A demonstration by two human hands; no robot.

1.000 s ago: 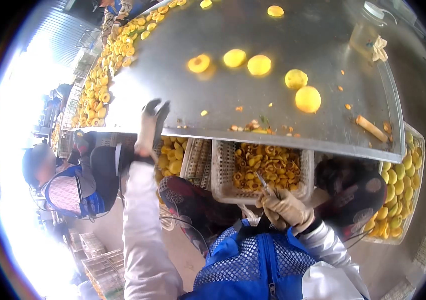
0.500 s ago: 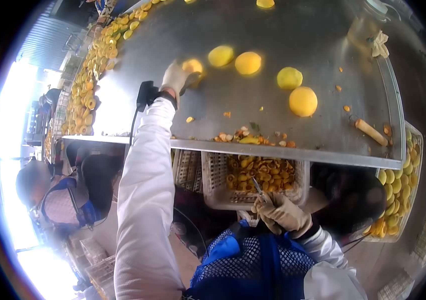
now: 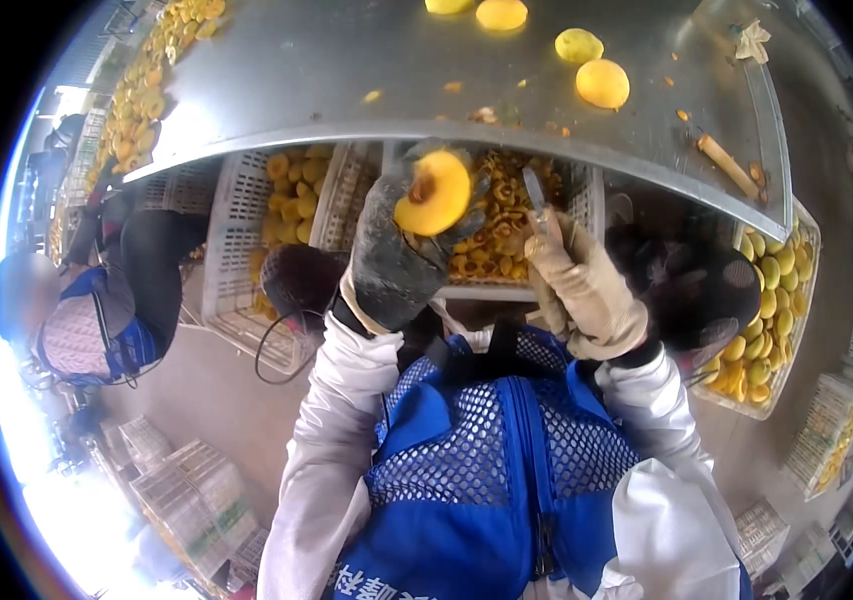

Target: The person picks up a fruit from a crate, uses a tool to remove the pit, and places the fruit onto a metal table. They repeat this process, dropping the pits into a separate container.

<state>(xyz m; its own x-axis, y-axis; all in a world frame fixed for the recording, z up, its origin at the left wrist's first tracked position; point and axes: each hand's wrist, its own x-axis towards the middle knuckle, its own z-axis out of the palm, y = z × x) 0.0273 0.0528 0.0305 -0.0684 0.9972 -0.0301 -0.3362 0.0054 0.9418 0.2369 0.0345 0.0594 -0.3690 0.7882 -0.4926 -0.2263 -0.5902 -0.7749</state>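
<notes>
My left hand (image 3: 396, 265), in a dark-coated glove, grips a yellow peach half (image 3: 443, 205) with its cut face and brown hollow turned up toward me. Close by on the right, my right hand (image 3: 591, 290) in a pale glove is wrapped round a small knife (image 3: 533, 188), its blade pointing up and away. The two hands are apart, in front of the table edge. Below them a white plastic crate (image 3: 491, 293) holds peach scraps (image 3: 491, 262). Peach halves (image 3: 602, 84) lie cut side down on the metal table (image 3: 346, 70).
A heap of peach pieces (image 3: 136, 115) lines the table's left side. Near its right edge lies a tan rod (image 3: 726, 165), with a crumpled cloth (image 3: 752, 41) beyond. Peach-filled crates flank me, one right (image 3: 776, 290), one left (image 3: 291, 205). Another person (image 3: 96, 320) sits at left.
My left hand has come back from the table toward me with a peach half in it. My right hand still holds the knife, now raised beside it. The view has tilted down.
</notes>
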